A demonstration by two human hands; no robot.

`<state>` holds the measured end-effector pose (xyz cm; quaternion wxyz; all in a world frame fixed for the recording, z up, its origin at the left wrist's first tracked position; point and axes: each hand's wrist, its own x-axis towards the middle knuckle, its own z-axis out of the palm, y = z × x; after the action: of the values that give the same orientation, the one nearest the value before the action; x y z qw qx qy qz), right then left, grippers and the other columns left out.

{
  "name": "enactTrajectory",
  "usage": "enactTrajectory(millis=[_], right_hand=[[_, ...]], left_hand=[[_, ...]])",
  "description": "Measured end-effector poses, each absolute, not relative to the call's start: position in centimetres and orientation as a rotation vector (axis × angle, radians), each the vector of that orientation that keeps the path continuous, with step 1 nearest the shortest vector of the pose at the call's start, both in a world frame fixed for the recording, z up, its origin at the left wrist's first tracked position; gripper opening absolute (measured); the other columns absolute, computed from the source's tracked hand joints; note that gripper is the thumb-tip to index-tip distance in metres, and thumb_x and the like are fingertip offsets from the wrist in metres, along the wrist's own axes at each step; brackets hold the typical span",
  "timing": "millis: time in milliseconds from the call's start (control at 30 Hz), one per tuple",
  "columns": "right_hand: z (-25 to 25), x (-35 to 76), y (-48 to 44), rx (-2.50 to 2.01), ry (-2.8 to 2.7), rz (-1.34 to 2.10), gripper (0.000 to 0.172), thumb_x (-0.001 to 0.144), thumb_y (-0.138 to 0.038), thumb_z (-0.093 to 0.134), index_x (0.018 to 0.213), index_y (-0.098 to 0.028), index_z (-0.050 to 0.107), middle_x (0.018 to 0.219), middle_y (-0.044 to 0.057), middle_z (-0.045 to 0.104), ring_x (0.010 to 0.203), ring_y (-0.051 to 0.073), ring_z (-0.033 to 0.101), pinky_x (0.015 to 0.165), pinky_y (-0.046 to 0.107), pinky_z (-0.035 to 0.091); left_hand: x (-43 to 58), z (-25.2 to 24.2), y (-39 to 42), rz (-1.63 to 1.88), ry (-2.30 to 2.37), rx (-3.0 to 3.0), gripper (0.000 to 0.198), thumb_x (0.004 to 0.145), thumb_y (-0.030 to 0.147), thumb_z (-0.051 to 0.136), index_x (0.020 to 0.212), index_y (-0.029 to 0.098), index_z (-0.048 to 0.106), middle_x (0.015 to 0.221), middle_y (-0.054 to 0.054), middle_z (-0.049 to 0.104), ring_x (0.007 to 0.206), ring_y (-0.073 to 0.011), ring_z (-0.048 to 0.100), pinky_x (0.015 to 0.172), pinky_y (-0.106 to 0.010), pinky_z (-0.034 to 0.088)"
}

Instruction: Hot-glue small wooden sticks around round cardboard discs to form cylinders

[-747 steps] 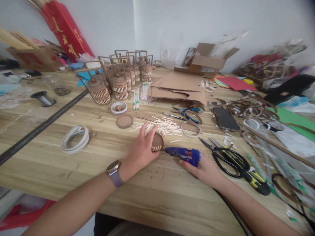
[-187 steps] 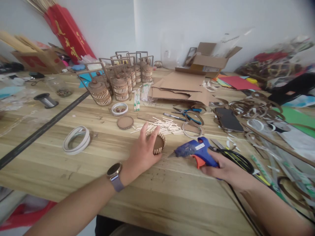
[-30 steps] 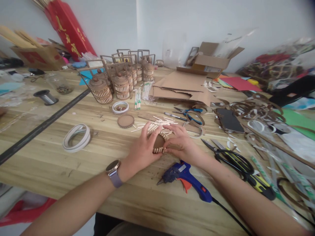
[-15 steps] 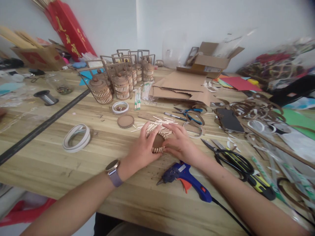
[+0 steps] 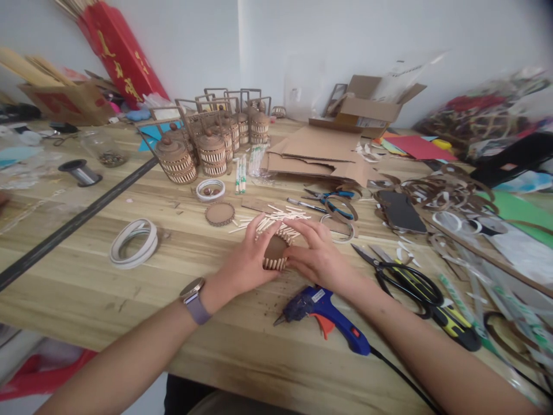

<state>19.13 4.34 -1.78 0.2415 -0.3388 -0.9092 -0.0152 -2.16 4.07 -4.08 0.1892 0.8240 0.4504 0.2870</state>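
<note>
Pale wall (image 5: 268,34) at the back, cluttered wooden desk (image 5: 242,357) in front, that's my view from this end. Left grip (image 5: 244,262) is curled around the left side of a round cardboard piece (image 5: 275,249), fingers and thumb spread wide to hug it. Right grip (image 5: 322,259) has its fingertips up against the right edge, and I can't tell if they're pinching anything. The piece sits on the desk between them, open side up and equally long every way, the short sticks round its rim roughly upright. Loose sticks (image 5: 294,212) lie just beyond. Nearer me there's a blue glue gun (image 5: 328,311), nozzle pointing left, handle running off right. Black-handled scissors (image 5: 375,264) are further right, lidded baskets (image 5: 213,153) back left.
</note>
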Motion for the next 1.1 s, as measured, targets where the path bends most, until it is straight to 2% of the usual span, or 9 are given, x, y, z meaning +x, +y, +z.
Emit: enactTrajectory(millis=[167, 500, 600, 700, 767, 833, 900, 1100], right_hand=[[-1.9, 19.2, 4.4, -0.934, -2.466, -0.045, 0.018, 0.093, -0.026, 0.058, 0.086, -0.023, 0.075, 0.143, 0.012, 0.05, 0.128, 0.034, 0.042, 0.104, 0.054, 0.04], [-2.2, 19.3, 4.3, -0.928, -2.477, -0.036, 0.016, 0.094, -0.025, 0.058, 0.089, -0.023, 0.074, 0.143, 0.012, 0.05, 0.13, 0.033, 0.042, 0.105, 0.053, 0.039], [-1.9, 19.5, 4.5, -0.903, -2.523, -0.042, 0.015, 0.093, -0.031, 0.062, 0.097, -0.024, 0.073, 0.144, 0.013, 0.051, 0.133, 0.034, 0.04, 0.107, 0.055, 0.037], [-1.2, 20.2, 5.1, -0.914, -2.446, -0.053, 0.024, 0.092, -0.038, 0.062, 0.109, -0.023, 0.071, 0.145, 0.015, 0.051, 0.132, 0.034, 0.043, 0.106, 0.055, 0.038], [-0.8, 21.1, 5.9, -1.008, -2.349, -0.061, 0.021, 0.095, -0.035, 0.057, 0.107, -0.023, 0.07, 0.136, 0.015, 0.059, 0.127, 0.033, 0.049, 0.104, 0.054, 0.039], [-0.8, 22.1, 6.9, -1.142, -2.309, -0.042, 0.019, 0.096, -0.03, 0.054, 0.101, -0.023, 0.071, 0.117, 0.012, 0.07, 0.115, 0.031, 0.057, 0.099, 0.051, 0.043], [-1.2, 23.0, 7.6, -1.26, -2.342, 0.001, 0.018, 0.096, -0.028, 0.054, 0.094, -0.022, 0.071, 0.101, 0.01, 0.075, 0.101, 0.03, 0.063, 0.093, 0.047, 0.046], [-0.8, 23.2, 7.7, -1.491, -2.505, 0.018, 0.016, 0.091, -0.024, 0.056, 0.086, -0.019, 0.071, 0.091, 0.011, 0.073, 0.092, 0.028, 0.063, 0.085, 0.04, 0.047]], left_hand=[[-2.5, -4.3, 4.4, 0.844, 1.184, 2.347, 0.102, 0.071, 0.018, 0.082, 0.15, 0.034, 0.019, 0.157, -0.015, 0.017, 0.146, -0.038, 0.029, 0.109, -0.057, 0.044], [-2.7, -4.3, 4.6, 0.829, 1.153, 2.371, 0.108, 0.068, 0.016, 0.085, 0.15, 0.034, 0.018, 0.158, -0.014, 0.016, 0.147, -0.0383, 0.025, 0.113, -0.057, 0.039], [-2.7, -4.2, 4.6, 0.823, 1.139, 2.372, 0.103, 0.072, 0.019, 0.082, 0.15, 0.034, 0.018, 0.157, -0.014, 0.016, 0.147, -0.0381, 0.025, 0.112, -0.058, 0.04], [-2.8, -4.1, 4.5, 0.832, 1.131, 2.363, 0.103, 0.072, 0.017, 0.08, 0.151, 0.034, 0.017, 0.158, -0.014, 0.014, 0.147, -0.038, 0.025, 0.112, -0.056, 0.041], [-2.7, -4.1, 4.4, 0.843, 1.166, 2.329, 0.111, 0.067, 0.014, 0.083, 0.152, 0.034, 0.015, 0.157, -0.015, 0.014, 0.147, -0.0395, 0.025, 0.111, -0.057, 0.042], [-2.4, -4.3, 4.2, 0.884, 1.238, 2.276, 0.122, 0.059, 0.017, 0.089, 0.152, 0.035, 0.012, 0.156, -0.015, 0.014, 0.145, -0.0426, 0.026, 0.109, -0.06, 0.043], [-2.0, -4.5, 3.9, 0.943, 1.32, 2.236, 0.129, 0.054, 0.021, 0.094, 0.151, 0.036, 0.011, 0.155, -0.016, 0.014, 0.144, -0.0453, 0.027, 0.107, -0.062, 0.043], [-1.1, -4.7, 3.2, 0.967, 1.432, 2.254, 0.121, 0.059, 0.018, 0.091, 0.15, 0.034, 0.013, 0.156, -0.018, 0.013, 0.144, -0.0462, 0.025, 0.106, -0.062, 0.043]])
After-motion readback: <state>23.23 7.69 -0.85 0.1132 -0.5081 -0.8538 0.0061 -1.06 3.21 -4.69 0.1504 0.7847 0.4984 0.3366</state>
